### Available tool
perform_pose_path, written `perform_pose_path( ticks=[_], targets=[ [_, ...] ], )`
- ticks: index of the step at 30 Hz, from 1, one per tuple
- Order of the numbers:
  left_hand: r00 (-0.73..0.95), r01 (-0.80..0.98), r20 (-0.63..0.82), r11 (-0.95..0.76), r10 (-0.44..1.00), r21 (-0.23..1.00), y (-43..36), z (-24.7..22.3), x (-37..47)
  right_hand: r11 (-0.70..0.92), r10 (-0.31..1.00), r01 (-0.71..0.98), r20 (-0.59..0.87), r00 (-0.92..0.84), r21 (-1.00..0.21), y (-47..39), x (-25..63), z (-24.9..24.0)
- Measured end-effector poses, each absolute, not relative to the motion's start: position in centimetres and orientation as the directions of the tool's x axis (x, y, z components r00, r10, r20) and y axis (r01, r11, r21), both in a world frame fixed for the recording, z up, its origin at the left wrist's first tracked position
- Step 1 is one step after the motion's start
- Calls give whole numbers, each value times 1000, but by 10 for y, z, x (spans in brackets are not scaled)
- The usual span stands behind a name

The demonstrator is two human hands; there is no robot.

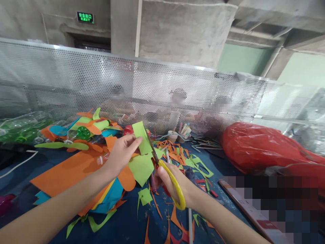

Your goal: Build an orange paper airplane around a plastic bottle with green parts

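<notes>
Between thumb and fingers, my left hand (127, 147) pinches a piece of light green paper (141, 135), held upright above the table. My right hand (172, 179) grips scissors (175, 184) with yellow and red handles. Their blades lie along the right edge of the green paper; whether they are cutting into it, I cannot tell. Below the hands lies a larger light green sheet (142, 167). Under my left forearm, orange sheets (68, 173) rest on top of blue paper (109, 198). A small green square (145, 196) lies nearer to me.
Plastic bottles (22, 125) and colourful paper shapes (81, 128) crowd the left. Orange scraps (177, 154) cover the middle, with cups of markers (185, 132) behind. At right are a red plastic bag (259, 149) and a flat device (248, 206). A perforated metal panel (157, 81) stands behind.
</notes>
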State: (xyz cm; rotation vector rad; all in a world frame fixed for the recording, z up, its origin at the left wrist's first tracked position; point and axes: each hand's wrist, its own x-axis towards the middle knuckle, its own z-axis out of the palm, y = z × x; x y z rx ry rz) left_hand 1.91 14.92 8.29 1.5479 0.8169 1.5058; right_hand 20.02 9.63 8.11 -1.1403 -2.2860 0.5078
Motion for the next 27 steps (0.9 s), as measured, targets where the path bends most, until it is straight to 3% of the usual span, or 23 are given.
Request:
perform_pose_path(
  ticks=[13, 27],
  targets=[
    [91, -170, 372, -354, 924, 920, 145, 86, 21, 481, 875, 610, 300, -381, -629, 98, 195, 70],
    [147, -297, 314, -261, 938, 919, 142, 89, 24, 520, 854, 611, 356, -378, -597, 104, 196, 65]
  ],
)
